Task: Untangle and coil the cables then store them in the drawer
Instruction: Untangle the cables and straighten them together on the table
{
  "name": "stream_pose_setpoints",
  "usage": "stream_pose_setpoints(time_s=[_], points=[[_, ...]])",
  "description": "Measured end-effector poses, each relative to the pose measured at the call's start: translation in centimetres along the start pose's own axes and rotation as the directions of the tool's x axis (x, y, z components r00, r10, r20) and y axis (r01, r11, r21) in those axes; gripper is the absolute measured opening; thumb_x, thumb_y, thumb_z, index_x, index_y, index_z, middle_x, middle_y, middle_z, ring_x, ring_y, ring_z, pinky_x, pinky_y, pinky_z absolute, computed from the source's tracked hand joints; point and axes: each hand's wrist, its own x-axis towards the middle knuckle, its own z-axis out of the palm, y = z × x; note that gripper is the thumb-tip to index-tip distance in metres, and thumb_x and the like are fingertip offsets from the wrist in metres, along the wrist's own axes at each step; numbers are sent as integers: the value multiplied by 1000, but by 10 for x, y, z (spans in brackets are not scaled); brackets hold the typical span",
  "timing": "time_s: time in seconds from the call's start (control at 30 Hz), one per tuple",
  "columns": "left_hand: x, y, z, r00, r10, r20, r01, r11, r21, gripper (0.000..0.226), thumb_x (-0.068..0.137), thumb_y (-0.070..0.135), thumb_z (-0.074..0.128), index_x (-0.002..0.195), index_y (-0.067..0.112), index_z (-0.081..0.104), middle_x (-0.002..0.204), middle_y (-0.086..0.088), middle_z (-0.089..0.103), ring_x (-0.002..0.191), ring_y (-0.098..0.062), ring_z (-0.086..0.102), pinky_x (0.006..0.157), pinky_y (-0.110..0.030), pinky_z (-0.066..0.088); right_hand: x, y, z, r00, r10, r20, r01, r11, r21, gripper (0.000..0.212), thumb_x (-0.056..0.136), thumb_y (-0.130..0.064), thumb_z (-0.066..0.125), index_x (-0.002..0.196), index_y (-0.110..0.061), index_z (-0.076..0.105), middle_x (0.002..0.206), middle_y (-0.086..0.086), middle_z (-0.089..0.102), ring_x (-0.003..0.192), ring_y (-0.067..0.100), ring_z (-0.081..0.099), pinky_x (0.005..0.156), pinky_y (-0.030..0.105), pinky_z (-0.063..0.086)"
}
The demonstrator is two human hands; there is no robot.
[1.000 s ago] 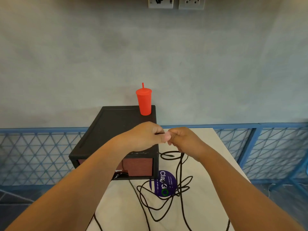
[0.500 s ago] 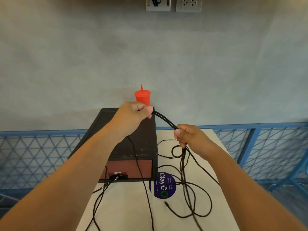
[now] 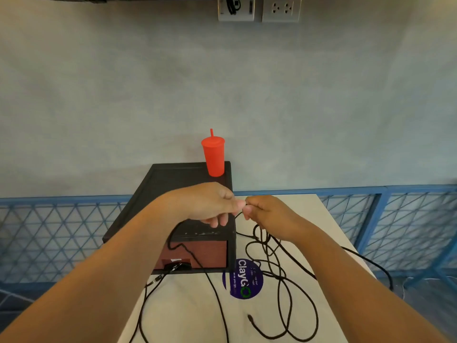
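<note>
Railing: 1 blue metal fence (image 3: 49, 233) w/ triangle mesh, runs behind the worktop from the left edge to the right edge.
Left hand: 1, the left hand (image 3: 210, 204) is raised above the cabinet, fingers (image 3: 217, 220) curled closed and pinching a thin black strand at thumb and forefinger; tips touch the right hand.
Cabinet: 1 black box (image 3: 173, 189) at the back-left of the worktop; flat top w/ raised rim.
Drawer: 1 red-brown drawer front (image 3: 202, 253) in the cabinet, facing the camera; a dark handle slot at its lower left. Whether it is open a bit, cannot tell.
Cup: 1 red cup (image 3: 214, 157) w/ lid and straw, upright on the back-right corner of the cabinet top.
Cables: black thin cables (image 3: 284, 280), exact nr cannot tell, approx. 2 or more, they cross each other. One strand hangs from the left hand down over the drawer front; loose loops lie tangled on the worktop, right of the cabinet; 1 free plug end near the front. One strand goes off the right edge.
Sticker: 1 round purple sticker (image 3: 243, 280) on the worktop, just beside the cabinet's front-right corner, partly under cable loops.
Right hand: 1, the right hand (image 3: 265, 210), fingers (image 3: 247, 214) closed, gripping the cable strand beside the left hand.
Worktop: 1 white worktop (image 3: 321, 219).
Wall: 2 socket plates (image 3: 259, 9) at top.
</note>
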Motion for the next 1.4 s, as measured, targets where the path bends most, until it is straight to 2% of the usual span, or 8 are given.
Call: stream_pose_setpoints(time_s=[0.43,0.7,0.9,1.0,1.13,1.2,1.3,1.4], points=[[4,8,4,926,93,-365,-125,990,-66,33,96,26,46,66,22,57,60,8,42,54,-5,40,54,-16,30,-1,12,3,980,57,-189,-43,996,77,15,87,-14,59,90,-28,53,106,-3,50,99,11,52,88,26,45],[3,-1,4,910,18,-414,-83,987,-140,32,96,27,45,69,17,58,56,6,39,51,-6,37,51,-17,32,-6,16,-8,962,236,-140,-223,970,99,28,85,-27,63,111,-30,53,88,-10,62,74,4,62,60,14,44],[-2,-9,-10,836,-149,-528,-43,942,-333,30,96,26,45,73,13,60,96,-26,61,91,-35,59,85,-43,48,-15,39,-26,956,215,-199,-244,960,-134,11,90,-20,57,82,-25,63,75,-14,59,76,8,58,67,20,43],[-4,-13,-16,808,-221,-546,-15,919,-394,32,96,26,46,70,14,58,129,-33,45,122,-50,39,104,-56,33,-22,67,-32,930,298,-214,-340,920,-197,18,90,-15,53,75,-21,58,71,-8,56,68,11,52,59,19,37],[-5,-19,-20,813,-236,-532,-11,908,-420,32,97,28,44,71,14,58,80,-18,52,74,-39,54,63,-38,48,-33,105,-32,833,484,-267,-546,798,-255,23,92,-13,47,73,-24,55,75,1,61,71,18,55,54,24,36],[-5,-18,-18,836,-206,-510,-20,916,-402,32,97,27,44,73,13,59,107,-36,43,70,-36,58,64,-37,49,-33,108,-26,797,525,-299,-594,769,-234,18,93,-14,46,93,-19,63,98,8,66,85,22,58,63,26,39],[-3,-10,-10,860,-186,-475,-29,911,-410,31,98,25,43,73,14,59,126,-34,46,120,-50,40,102,-55,35,-23,84,-14,834,377,-402,-468,870,-154,30,91,-9,48,117,-18,60,122,6,58,106,20,56,82,24,39],[3,-1,-4,868,-150,-474,-45,926,-376,31,98,25,43,72,15,58,127,-34,47,112,-51,46,98,-54,39,-16,36,1,844,3,-536,-114,978,-174,38,87,-4,52,121,-20,58,122,4,54,102,15,54,89,27,45]])
